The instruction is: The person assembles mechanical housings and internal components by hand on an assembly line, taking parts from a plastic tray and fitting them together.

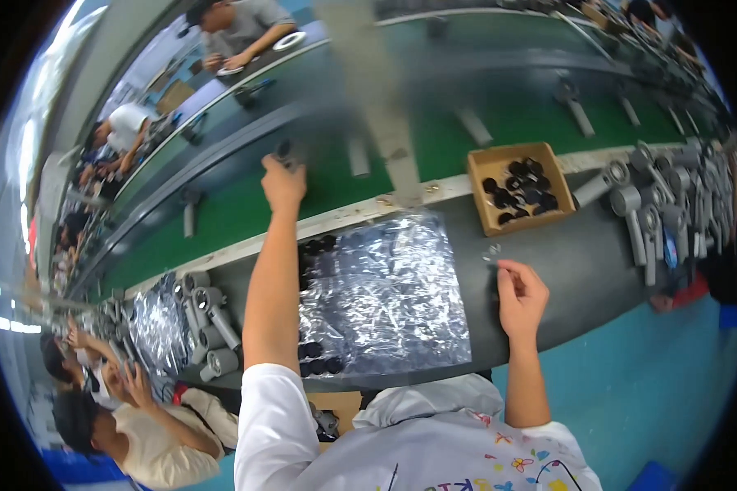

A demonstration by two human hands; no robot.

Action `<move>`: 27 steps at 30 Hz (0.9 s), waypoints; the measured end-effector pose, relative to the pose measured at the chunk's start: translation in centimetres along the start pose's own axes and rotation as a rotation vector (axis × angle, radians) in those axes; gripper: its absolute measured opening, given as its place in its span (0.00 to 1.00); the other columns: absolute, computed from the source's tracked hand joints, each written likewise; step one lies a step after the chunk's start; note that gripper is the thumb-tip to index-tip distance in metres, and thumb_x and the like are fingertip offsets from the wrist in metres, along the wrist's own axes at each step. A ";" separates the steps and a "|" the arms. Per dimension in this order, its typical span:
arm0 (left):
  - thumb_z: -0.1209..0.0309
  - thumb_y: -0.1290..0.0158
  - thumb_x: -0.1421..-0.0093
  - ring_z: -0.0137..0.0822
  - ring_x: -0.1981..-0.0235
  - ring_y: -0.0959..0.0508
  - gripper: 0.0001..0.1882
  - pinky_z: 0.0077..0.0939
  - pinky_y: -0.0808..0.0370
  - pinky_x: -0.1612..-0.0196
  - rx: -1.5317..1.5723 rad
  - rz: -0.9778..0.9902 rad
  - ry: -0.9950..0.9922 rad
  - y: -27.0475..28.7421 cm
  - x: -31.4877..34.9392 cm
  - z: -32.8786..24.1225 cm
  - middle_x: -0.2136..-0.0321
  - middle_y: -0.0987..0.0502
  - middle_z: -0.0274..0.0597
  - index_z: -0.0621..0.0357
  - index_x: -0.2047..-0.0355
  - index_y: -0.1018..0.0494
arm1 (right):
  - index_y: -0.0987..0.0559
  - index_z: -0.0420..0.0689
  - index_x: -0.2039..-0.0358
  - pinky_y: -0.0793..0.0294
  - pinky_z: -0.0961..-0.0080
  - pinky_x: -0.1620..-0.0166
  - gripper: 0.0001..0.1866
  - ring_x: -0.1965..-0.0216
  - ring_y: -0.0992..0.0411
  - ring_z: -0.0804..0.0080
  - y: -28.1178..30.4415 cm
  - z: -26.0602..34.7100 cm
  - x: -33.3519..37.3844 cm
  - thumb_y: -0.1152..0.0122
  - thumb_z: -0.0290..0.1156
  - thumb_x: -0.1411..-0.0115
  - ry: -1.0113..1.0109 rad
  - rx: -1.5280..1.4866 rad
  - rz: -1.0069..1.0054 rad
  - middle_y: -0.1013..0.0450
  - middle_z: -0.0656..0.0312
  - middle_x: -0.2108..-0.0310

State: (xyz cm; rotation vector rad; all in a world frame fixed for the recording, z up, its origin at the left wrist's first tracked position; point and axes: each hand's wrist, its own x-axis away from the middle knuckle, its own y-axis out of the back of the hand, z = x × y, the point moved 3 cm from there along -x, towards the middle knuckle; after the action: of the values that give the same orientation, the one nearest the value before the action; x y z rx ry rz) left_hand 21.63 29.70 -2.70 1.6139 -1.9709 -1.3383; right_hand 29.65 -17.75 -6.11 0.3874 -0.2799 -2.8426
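Note:
My left hand reaches out over the green conveyor belt. Its fingers are closed around a grey hair dryer body with a dark round opening; the hand hides much of it. My right hand hovers over the dark worktop, thumb and forefinger pinched together. Just beyond those fingertips are small clear bits, and I cannot tell whether the fingers hold them. Between my arms lies a shiny clear plastic sheet, with black round parts showing along its left edge.
A cardboard box of black round parts stands at the worktop's back. Grey hair dryer bodies are piled at right, others at left. More ride the belt. A blurred upright post rises ahead. People sit left and across.

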 end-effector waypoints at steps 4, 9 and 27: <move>0.58 0.33 0.49 0.65 0.47 0.23 0.45 0.54 0.26 0.45 -0.112 -0.066 0.018 0.1 -3.5 4.8 0.48 0.26 0.69 0.65 0.37 0.43 | 0.17 0.39 0.57 0.40 0.89 0.73 0.09 0.75 0.38 0.91 -2.3 0.1 -0.4 0.38 0.19 0.37 -0.079 -0.134 -0.034 0.32 0.74 0.76; 0.53 0.36 0.45 0.62 0.42 0.29 0.44 0.62 0.29 0.45 -0.213 -0.290 -0.365 -2.7 1.3 -6.5 0.42 0.33 0.62 0.60 0.35 0.41 | 0.18 0.39 0.55 0.40 0.88 0.74 0.11 0.76 0.39 0.91 -0.4 -0.4 -2.1 0.37 0.19 0.39 -0.035 -0.014 -0.131 0.33 0.73 0.77; 0.72 0.42 0.40 0.31 0.76 0.27 0.14 0.27 0.30 0.80 1.352 0.596 0.121 10.6 9.9 -5.0 0.72 0.31 0.36 0.55 0.58 0.35 | 0.17 0.39 0.59 0.31 0.85 0.76 0.07 0.78 0.30 0.84 6.3 10.3 -7.4 0.38 0.24 0.37 0.188 -0.287 -0.025 0.26 0.69 0.75</move>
State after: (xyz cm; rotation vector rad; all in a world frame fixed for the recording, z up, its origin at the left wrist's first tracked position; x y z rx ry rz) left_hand 14.94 18.20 4.91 1.1029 -3.0804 0.4788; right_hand 34.99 -20.06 6.78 0.5925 0.1682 -2.7874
